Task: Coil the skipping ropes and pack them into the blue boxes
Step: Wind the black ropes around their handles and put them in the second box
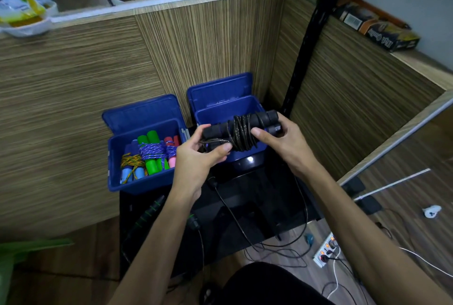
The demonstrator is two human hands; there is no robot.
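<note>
I have the black skipping rope with thick foam handles and dark braided cord wound round them held over the right-hand open blue plastic box, my left hand curled around one handle end and my right hand gripping the other. It looks light, the foam soft and grippy, but the limp cord will likely slip loose unless a thumb pins the wraps. The left blue plastic box already holds bright coiled ropes.

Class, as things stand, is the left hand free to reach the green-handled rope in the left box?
Probably not yet: the left hand grips the black rope bundle. The left box stands open, rope uncovered.
</note>
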